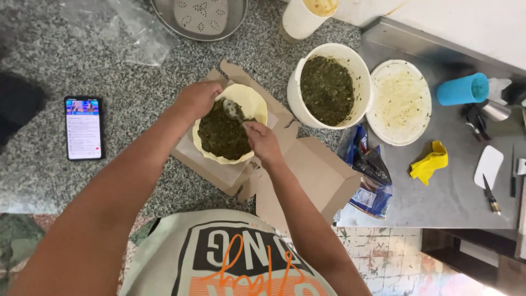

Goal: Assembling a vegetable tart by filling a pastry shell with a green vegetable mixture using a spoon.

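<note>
Head view: spooning dark green filling into a pale dough shell on flattened cardboard.

The left hand (198,98) cups the dough shell (233,129) at its far rim, fingers curled; the right hand (262,141) pinches a spoon (233,109). The shell looks soft, tearable; support its edge. A white bucket (327,85) stands beside it.

A kitchen is shown. A big white bucket (327,87) of green food is set on a speckled stone counter (109,71). Right of the bucket, a knife (491,195), a blue cup (463,89) and a yellow cloth (430,162) are seen.
</note>
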